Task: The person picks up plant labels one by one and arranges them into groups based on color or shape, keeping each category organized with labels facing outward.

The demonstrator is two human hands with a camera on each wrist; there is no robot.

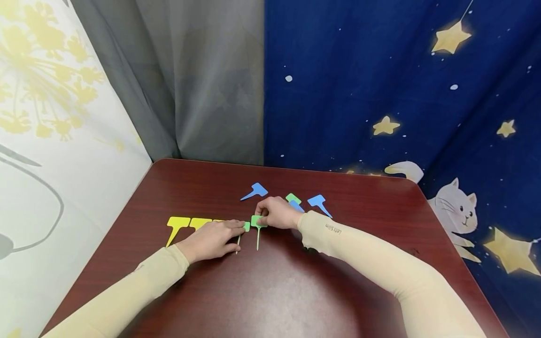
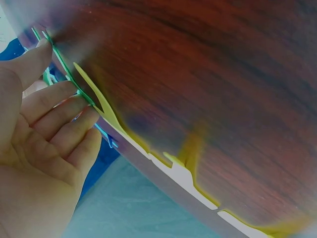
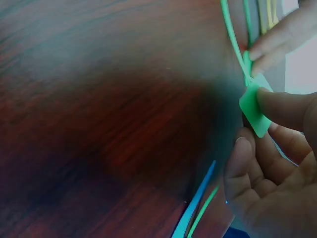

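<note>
My right hand (image 1: 278,212) pinches the head of a green T-shaped plant label (image 3: 254,106) between thumb and fingers, its thin stem pointing toward me in the head view. Just left of it, the fingertips of my left hand (image 1: 213,241) rest on another green plant label (image 1: 247,226), partly covering its head. The left fingers look fairly straight in the left wrist view. Yellow plant labels (image 1: 178,222) lie in a row left of the green ones, heads side by side; one is mostly hidden behind the left hand.
Beyond the right hand lie a blue label (image 1: 258,189), another blue label (image 1: 319,202), and a green label (image 1: 292,197) overlapped by a blue one (image 1: 297,205). The dark red table (image 1: 270,291) ends at curtains behind and a pale wall on the left.
</note>
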